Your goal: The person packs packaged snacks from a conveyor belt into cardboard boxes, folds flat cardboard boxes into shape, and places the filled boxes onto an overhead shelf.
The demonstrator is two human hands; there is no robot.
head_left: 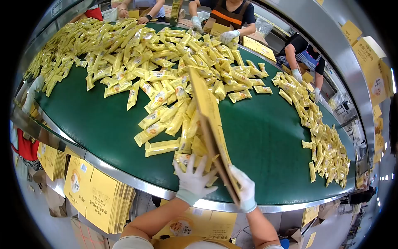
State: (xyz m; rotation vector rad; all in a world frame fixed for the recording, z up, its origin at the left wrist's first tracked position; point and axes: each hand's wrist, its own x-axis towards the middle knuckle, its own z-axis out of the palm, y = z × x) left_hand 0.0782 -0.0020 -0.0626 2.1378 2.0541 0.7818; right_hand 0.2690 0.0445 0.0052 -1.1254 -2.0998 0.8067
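The left hand [194, 179], in a white glove, is spread wide at the near edge of the green belt [265, 141]. Its fingertips overlap the nearest yellow packets [162, 147]; from where I stand, contact or hover cannot be determined. The right hand [243, 189], also gloved, is closed on the near end of a flat yellow carton [209, 106]; its thumb is hidden behind the board. The carton stands on edge, tilted, over the belt, with its far end among the heaped packets. It screens part of the heap, and its print is too foreshortened to read. Across the belt, co-workers [230, 12] are cut off at the top. Folded cartons [93, 191] stand below the near rail [124, 178]; the person's forearms partly cover others.
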